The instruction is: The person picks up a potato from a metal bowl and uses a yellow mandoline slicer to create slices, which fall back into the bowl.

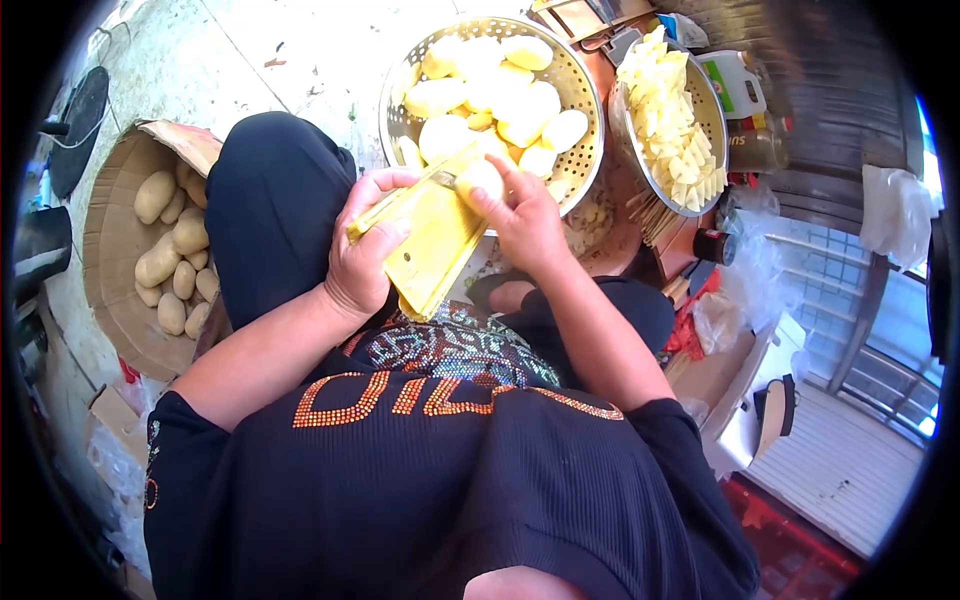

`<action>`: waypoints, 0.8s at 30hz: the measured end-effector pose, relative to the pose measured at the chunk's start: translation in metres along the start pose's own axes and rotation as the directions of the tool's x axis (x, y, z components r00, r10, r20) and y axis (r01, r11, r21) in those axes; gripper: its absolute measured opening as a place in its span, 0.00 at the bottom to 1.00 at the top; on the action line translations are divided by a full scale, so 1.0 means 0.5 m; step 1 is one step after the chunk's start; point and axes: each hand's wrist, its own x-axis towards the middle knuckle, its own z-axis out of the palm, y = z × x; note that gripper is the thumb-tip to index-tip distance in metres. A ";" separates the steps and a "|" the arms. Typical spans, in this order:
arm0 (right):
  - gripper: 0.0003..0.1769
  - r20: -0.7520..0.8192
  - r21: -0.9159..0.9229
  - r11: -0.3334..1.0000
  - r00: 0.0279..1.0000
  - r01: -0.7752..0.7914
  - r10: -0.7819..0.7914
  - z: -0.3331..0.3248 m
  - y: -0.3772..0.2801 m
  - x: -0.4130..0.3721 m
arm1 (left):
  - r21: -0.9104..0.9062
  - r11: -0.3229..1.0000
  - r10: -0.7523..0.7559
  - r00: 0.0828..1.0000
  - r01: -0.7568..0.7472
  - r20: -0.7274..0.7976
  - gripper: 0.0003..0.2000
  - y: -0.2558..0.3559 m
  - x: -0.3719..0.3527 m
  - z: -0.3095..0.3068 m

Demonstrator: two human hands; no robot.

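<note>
Pale, rounded peeled potato [483,182] is up at the 1 o'clock end of the flat yellow slicer [432,250]. I'd brace that tool and keep skin off its grey blade [443,178], tbh. Right hand [525,215] is curled round the potato, left hand [372,245] grips the slicer; round perforated metal bowl [582,95] at 12.

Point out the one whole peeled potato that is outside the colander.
The pale potato in the right hand, held at the yellow board; the other whole peeled potatoes lie in the metal colander.
</note>
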 end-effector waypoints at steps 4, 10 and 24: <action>0.32 0.069 0.159 0.977 0.986 0.142 -0.154 -0.016 -0.089 -0.057 | -0.007 1.000 0.015 1.000 -0.015 -0.006 0.21 -0.001 -0.003 0.003; 0.33 0.059 0.105 0.963 0.968 -0.247 0.242 0.011 0.062 0.055 | 0.037 0.999 -0.002 1.000 0.002 0.006 0.21 0.001 0.001 -0.004; 0.29 0.048 0.076 0.992 0.994 -0.099 0.095 -0.005 -0.021 -0.007 | 0.023 1.000 0.016 1.000 -0.016 0.000 0.21 -0.004 0.000 0.000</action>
